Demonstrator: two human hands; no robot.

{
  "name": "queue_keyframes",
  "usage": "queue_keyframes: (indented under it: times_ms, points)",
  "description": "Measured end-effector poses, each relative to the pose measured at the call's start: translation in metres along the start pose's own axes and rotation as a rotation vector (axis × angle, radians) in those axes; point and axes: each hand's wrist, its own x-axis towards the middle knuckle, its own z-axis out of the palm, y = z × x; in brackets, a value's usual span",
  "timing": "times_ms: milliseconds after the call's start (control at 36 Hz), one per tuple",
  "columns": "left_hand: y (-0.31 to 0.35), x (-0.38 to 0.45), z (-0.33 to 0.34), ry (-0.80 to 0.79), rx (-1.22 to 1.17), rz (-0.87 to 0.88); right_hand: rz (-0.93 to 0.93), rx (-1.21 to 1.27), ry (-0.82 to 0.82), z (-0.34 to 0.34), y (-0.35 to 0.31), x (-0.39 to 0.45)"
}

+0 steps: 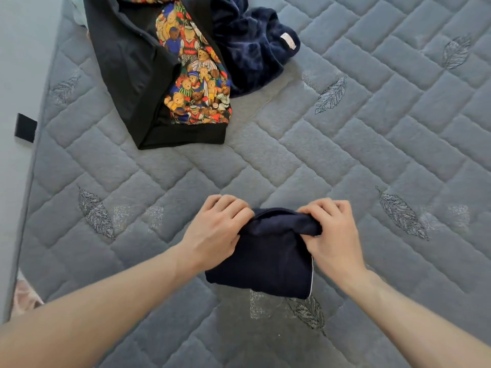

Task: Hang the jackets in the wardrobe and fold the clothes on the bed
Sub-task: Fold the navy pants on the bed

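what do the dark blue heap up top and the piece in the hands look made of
Dark blue heap: likely plush fleece or velour; its pile looks thick and fuzzy, with soft sheen. Navy piece, gripped by the left hand and right hand: probably matte cotton knit, smooth and flat.

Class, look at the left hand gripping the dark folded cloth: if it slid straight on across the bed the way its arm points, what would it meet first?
Probably the right hand, gripping the same navy cloth just beyond the left hand; depth is uncertain.
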Motion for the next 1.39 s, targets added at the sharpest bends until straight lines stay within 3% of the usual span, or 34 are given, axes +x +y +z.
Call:
queue_keyframes:
  times_ms: [167,306,472,722,889,972,1083,1222,1306,1389]
  points:
    - [0.035,-0.057,0.013,-0.033,-0.109,0.034,0.083,-0.002,-0.078,0.003,-0.004,-0.050]
    - [0.059,-0.097,0.033,-0.288,0.012,0.010,0.153,0.024,-0.099,0.006,-0.008,-0.068]
    - [0.059,-0.100,0.050,-0.151,0.084,-0.071,0.078,0.029,-0.110,0.014,-0.025,-0.083]
    - [0.060,-0.101,0.062,-0.246,0.159,0.010,-0.047,0.004,-0.222,0.021,-0.019,-0.136]
    - [0.070,-0.108,0.071,-0.305,0.043,-0.123,0.064,-0.069,-0.404,0.036,-0.013,-0.171]
    - [0.070,-0.109,0.073,-0.310,-0.169,-0.229,0.238,0.114,-0.407,0.043,-0.015,-0.173]
    - [0.065,-0.092,0.057,-0.304,-0.372,-0.399,0.527,0.362,-0.184,0.048,-0.019,-0.163]
    - [0.041,-0.044,0.038,-0.299,-0.029,-0.247,0.908,0.460,0.025,0.060,-0.031,-0.163]
    - [0.032,-0.011,0.034,-0.496,0.034,-0.222,1.259,0.489,0.110,0.067,-0.039,-0.163]
    - [0.029,0.008,0.034,-0.757,-0.016,-0.238,1.544,0.840,0.022,0.069,-0.044,-0.164]
